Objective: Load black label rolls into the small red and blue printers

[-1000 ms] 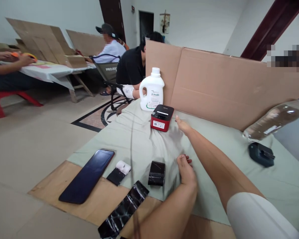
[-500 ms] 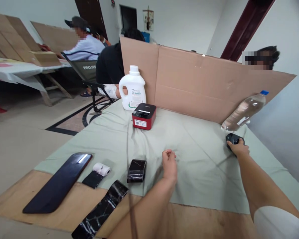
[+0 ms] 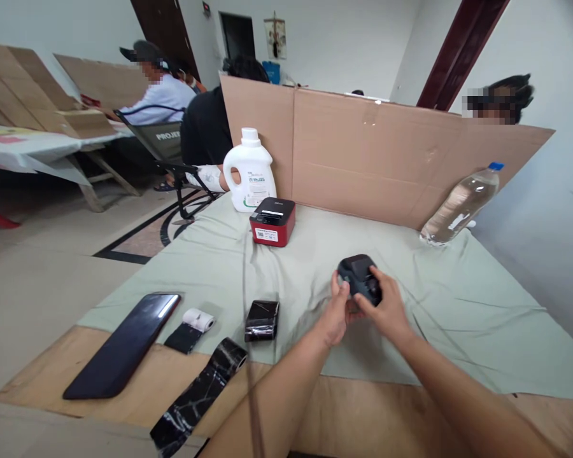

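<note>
Between both hands is a small dark device (image 3: 360,270) with a rounded body, raised above the cloth; its exact kind does not show. My left hand (image 3: 337,312) grips its left side, thumb toward me. On its right side, my right hand (image 3: 384,302) has its fingers and thumb closed around the edge. To the left of my hands lies a black marbled tape roll (image 3: 262,320). A red and black box-shaped printer (image 3: 273,221) stands farther back on the pale green cloth (image 3: 315,242).
A white jug (image 3: 251,172) and a tilted water bottle (image 3: 463,203) stand before a cardboard screen (image 3: 363,152). At left lie a long dark panel (image 3: 121,346), a small white-and-black roll (image 3: 191,329) and an unrolled marbled strip (image 3: 198,397). Other people sit beyond.
My right hand has brought the dark device from the right, near the bottle, to the middle. My left hand has moved from an empty curl to gripping it.
</note>
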Demonstrator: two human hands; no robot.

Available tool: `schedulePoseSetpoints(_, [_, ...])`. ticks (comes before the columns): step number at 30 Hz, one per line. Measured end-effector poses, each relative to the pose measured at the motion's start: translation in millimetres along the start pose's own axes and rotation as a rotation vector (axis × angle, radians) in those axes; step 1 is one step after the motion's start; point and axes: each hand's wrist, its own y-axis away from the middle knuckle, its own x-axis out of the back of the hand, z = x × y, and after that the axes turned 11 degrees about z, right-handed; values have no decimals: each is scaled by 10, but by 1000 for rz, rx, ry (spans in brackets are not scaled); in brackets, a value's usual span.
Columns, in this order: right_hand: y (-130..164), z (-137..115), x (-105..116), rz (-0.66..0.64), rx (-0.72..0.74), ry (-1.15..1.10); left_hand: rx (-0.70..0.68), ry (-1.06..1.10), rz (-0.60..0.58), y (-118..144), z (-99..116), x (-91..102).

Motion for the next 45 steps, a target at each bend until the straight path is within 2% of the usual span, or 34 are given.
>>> schedulePoseSetpoints(2, [272, -249, -70, -5, 15, -60, -7, 37, -22, 13, 46, 28])
schedulePoseSetpoints(4, [404, -350, -69, -10, -1, -141, -42, 13, -17, 12, 110, 59])
schedulePoseSetpoints(6, [412, -325, -27, 18, -58, -269, -61, -24, -37, 9, 161, 77])
schedulePoseSetpoints(9, [329, -187, 29, 157, -234, -531, -51, -73, -131, 15, 167, 73])
schedulePoseSetpoints(11, [292, -105, 36, 162, -316, -657, -57, -129, -175, 16, 126, 66])
schedulePoseSetpoints(12, [284, -76, 31, 123, -332, -687, -72, -162, -181, 12, 100, 65])
schedulePoseSetpoints(15, [276, -15, 2, -61, -381, -698, -142, -262, -136, -20, 35, 71])
schedulePoseSetpoints(18, [246, 50, -41, -127, -478, -740, -163, -301, -71, -79, 11, 84])
schedulePoseSetpoints(23, [200, 139, -106, -124, -550, -811, -15, -173, -12, -203, -12, 102])
schedulePoseSetpoints(26, [214, 144, -111, -101, -518, -823, -48, -160, 17, -275, -43, 128])
schedulePoseSetpoints(29, [227, 139, -91, -84, -482, -806, -49, -254, -39, -316, -51, 165])
schedulePoseSetpoints(36, [223, 129, -46, -65, -532, -744, -15, -358, -122, -327, 27, 211])
schedulePoseSetpoints(41, [249, 134, -40, -108, -489, -804, -69, -393, -69, -349, 37, 221])
schedulePoseSetpoints(45, [218, 154, -2, -135, -532, -884, -74, -347, -46, -344, 43, 200])
